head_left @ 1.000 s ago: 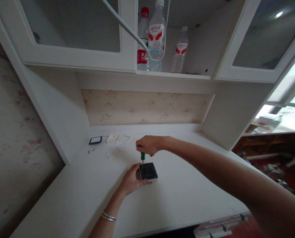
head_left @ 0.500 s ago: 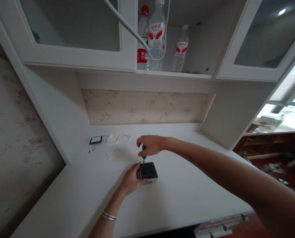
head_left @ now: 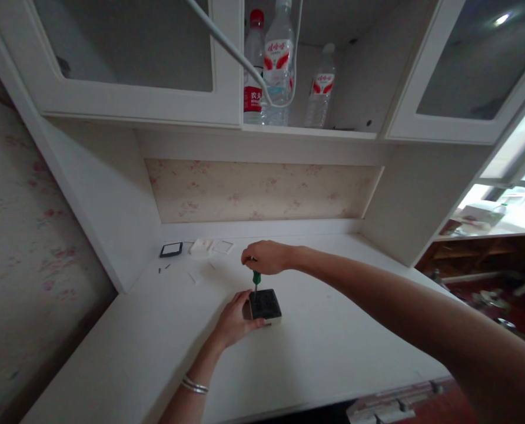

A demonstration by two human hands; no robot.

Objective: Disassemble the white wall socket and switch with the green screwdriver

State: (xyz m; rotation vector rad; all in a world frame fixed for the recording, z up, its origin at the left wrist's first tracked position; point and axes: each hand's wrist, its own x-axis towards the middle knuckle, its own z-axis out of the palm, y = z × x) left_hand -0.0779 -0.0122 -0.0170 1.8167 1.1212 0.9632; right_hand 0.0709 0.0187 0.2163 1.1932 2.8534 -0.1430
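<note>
A small square box (head_left: pixel 266 305) with a black top and white sides lies on the white desktop. My left hand (head_left: pixel 236 321) grips it from the left, thumb along the near side and fingers at the far left corner. Above it, my right hand (head_left: pixel 266 257) is closed around the top of a green-handled screwdriver (head_left: pixel 256 277). The screwdriver stands nearly upright, its metal shaft reaching down to the black top near the far left corner. What the tip touches is too small to make out.
At the back left of the desktop (head_left: pixel 333 353) lie a black-framed square (head_left: pixel 171 249), a white plastic piece (head_left: pixel 201 247), a clear frame (head_left: pixel 222 247) and some small bits. Overhead is a cabinet shelf with plastic bottles (head_left: pixel 279 65); a white cable (head_left: pixel 231 47) hangs in front.
My right hand has shifted its grip up to the top of the screwdriver handle, leaving more of the green showing below. My left hand and the box stay in place.
</note>
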